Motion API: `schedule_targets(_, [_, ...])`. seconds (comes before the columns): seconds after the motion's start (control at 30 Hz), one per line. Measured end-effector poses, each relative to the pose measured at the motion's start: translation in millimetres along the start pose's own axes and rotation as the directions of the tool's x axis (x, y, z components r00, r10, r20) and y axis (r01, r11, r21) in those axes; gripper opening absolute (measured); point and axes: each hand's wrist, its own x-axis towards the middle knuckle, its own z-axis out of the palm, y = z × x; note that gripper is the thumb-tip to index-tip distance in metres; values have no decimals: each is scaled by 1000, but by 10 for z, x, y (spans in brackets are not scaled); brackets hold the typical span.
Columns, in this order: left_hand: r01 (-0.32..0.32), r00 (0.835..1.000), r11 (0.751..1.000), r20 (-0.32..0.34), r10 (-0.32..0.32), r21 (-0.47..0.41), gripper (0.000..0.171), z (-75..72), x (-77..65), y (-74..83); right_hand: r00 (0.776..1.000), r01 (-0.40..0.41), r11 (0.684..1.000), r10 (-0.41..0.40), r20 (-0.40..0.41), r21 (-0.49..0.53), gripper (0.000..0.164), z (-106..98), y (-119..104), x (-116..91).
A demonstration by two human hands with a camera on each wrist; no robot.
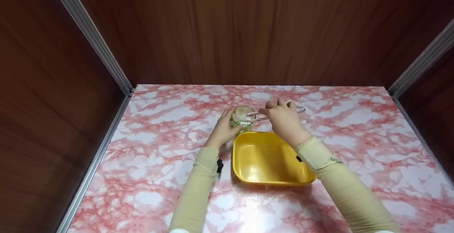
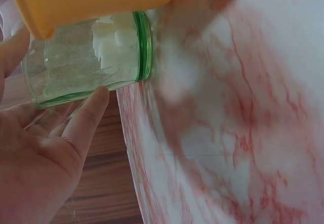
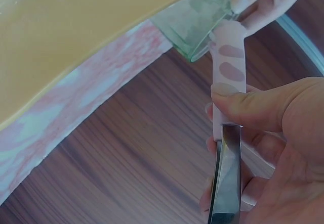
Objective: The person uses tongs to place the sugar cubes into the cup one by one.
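A clear, green-tinted drinking glass (image 1: 243, 113) stands on the marbled surface, just behind the yellow basin. The left hand (image 1: 224, 129) holds it from the left, with fingers along one side and the thumb on the other. Whitish pieces (image 2: 114, 47) show near the glass's base in the left wrist view; their kind is unclear. The right hand (image 1: 283, 120) grips a pair of tongs (image 3: 230, 166), metal at the handle with pale pink ends. In the head view the tongs' tips are at the mouth of the glass; whether they pinch anything cannot be seen.
A yellow basin (image 1: 273, 182) sits in front of the glass, partly beneath the right forearm. Dark wood-grain panels (image 1: 230, 31) with metal corner strips (image 1: 90, 31) enclose the back and sides of the red-and-white marbled tabletop (image 1: 152, 176).
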Motion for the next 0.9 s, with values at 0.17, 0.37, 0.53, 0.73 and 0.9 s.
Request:
schedule_targets(0.17, [20, 1000, 1000, 4, -20, 14, 77, 0, -3, 3, 1000, -7, 1000, 8, 11, -1, 40, -7, -8, -16])
schedule_targets(0.37, [10, 1000, 1000, -1, -10, 13, 76, 0, -1, 6, 1000, -2, 1000, 2, 12, -6, 43, -20, -10, -19])
schedule_targets(0.53, [0, 1000, 999, 2, 1, -33, 74, 4, -4, 3, 1000, 20, 1000, -20, -20, -11, 43, -19, -3, -30])
schedule_targets(0.73, [21, 1000, 999, 12, -20, -47, 77, -2, -9, 13, 1000, 18, 1000, -18, -20, -15, 43, -17, 15, -49])
schedule_targets(0.9, [36, 999, 998, 21, -35, -47, 79, -3, -14, 17, 1000, 10, 1000, -10, -4, -9, 43, -35, 31, -71])
